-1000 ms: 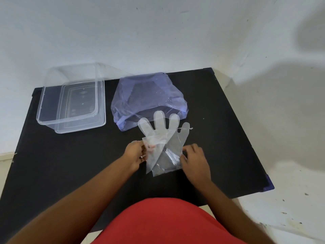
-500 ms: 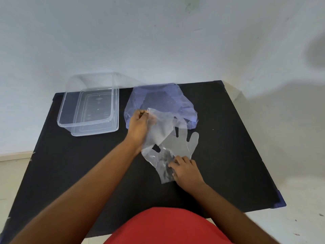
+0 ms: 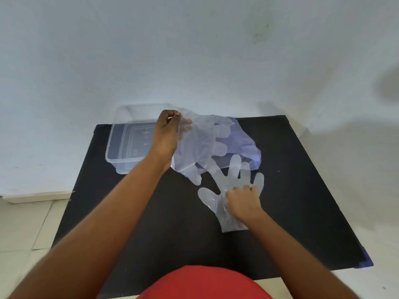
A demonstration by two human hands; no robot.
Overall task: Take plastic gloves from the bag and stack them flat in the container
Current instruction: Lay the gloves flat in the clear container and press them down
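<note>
A black table [image 3: 302, 190] is standing with its far edge against a pale, lightly stained wall [image 3: 194, 50]. Soft shadows are falling across the wall near the table's far right corner. Light tiled floor [image 3: 28, 223] is showing beyond the table's left edge.

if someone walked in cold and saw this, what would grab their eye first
Most likely the clear glove lifted by the left hand at the far side of the black table, in front of the bluish bag. Next, a second glove lying flat mid-table, pinned by the right hand. The clear container sits far left, seemingly with no gloves in it.
</note>
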